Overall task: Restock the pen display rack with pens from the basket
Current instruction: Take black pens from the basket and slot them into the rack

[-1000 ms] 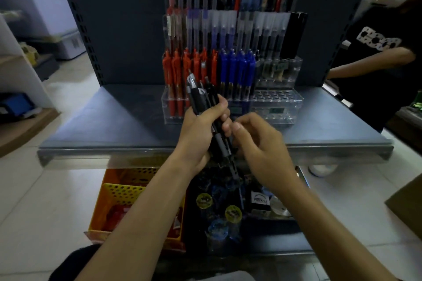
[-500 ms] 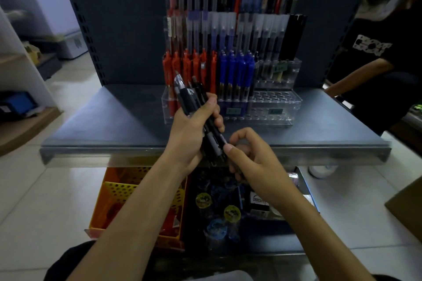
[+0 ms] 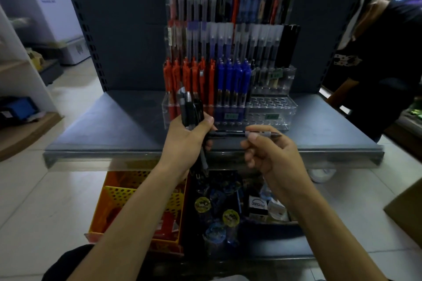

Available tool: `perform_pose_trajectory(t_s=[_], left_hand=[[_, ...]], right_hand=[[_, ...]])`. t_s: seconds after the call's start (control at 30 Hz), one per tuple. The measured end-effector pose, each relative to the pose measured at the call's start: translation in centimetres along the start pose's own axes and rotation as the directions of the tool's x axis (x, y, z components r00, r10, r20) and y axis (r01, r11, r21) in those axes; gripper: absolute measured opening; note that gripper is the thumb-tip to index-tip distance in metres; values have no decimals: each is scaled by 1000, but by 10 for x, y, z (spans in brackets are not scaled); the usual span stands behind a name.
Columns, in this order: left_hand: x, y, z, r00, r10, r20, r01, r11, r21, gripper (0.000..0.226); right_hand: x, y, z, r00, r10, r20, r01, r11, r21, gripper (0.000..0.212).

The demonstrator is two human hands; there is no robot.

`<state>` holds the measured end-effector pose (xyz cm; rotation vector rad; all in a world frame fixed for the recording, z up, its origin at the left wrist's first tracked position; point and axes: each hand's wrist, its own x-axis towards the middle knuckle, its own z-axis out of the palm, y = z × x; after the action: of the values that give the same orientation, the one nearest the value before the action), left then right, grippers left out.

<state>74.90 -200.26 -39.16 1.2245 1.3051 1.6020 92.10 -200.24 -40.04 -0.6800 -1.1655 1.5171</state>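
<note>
My left hand (image 3: 188, 141) grips a bundle of black pens (image 3: 190, 108), upright, in front of the clear pen display rack (image 3: 271, 107). My right hand (image 3: 271, 157) pinches a single black pen (image 3: 230, 134) that lies level, its tip pointing right, just before the rack's front row. The rack stands on the grey shelf (image 3: 118, 125) and holds red pens (image 3: 189, 77) at left, blue pens (image 3: 233, 77) in the middle and empty holes at lower right. A dark basket (image 3: 269, 232) with packaged goods sits on the floor below my arms.
An orange perforated basket (image 3: 127, 198) sits on the floor to the left of the dark one. Another person in dark clothes (image 3: 374, 70) stands at the right of the shelf. A cardboard box (image 3: 406, 212) is at lower right, wooden shelving (image 3: 20, 134) at far left.
My right hand has drawn one black pen out of the bundle and turned it level, moving right. My left hand with the bundle has stayed before the rack.
</note>
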Motion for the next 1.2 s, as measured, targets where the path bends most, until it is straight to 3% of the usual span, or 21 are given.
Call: perform_pose_trajectory(t_s=[0.07, 0.27, 0.4, 0.53, 0.67, 0.77, 0.83, 0.97, 1.1, 1.2], left_hand=[[0, -2, 1, 1000, 11, 7, -11, 1000, 6, 15], [-2, -1, 10, 998, -7, 58, 9, 999, -46, 9], [-5, -1, 17, 995, 5, 103, -3, 1000, -19, 7], [-5, -3, 21, 999, -26, 19, 26, 999, -19, 6], [-5, -3, 23, 999, -34, 37, 35, 999, -25, 7], [-8, -2, 27, 995, -42, 90, 47, 997, -54, 15], [-9, -1, 28, 994, -53, 99, 62, 994, -85, 16], [-8, 6, 23, 993, -59, 103, 75, 983, -165, 9], [-6, 11, 17, 986, -62, 153, 109, 940, -322, 6], [-4, 9, 15, 985, -49, 167, 105, 932, -347, 4]], right_hand=[[0, 0, 1, 1000, -15, -21, 16, 999, 48, 30], [6, 3, 10, 993, -93, -75, 100, 991, 94, 21], [12, 0, 9, 973, -159, -170, 159, 987, -13, 9], [10, -1, 12, 973, -191, -133, 169, 972, -164, 8], [12, -3, 16, 966, -219, -136, 182, 953, -243, 10], [16, -7, 20, 951, -256, -175, 204, 941, -269, 24], [17, -7, 21, 930, -320, -183, 245, 907, -342, 35], [18, -7, 17, 900, -430, -64, 328, 769, -548, 26], [19, -8, 9, 879, -474, -56, 328, 686, -649, 28], [25, -14, 4, 851, -518, -85, 323, 645, -693, 22]])
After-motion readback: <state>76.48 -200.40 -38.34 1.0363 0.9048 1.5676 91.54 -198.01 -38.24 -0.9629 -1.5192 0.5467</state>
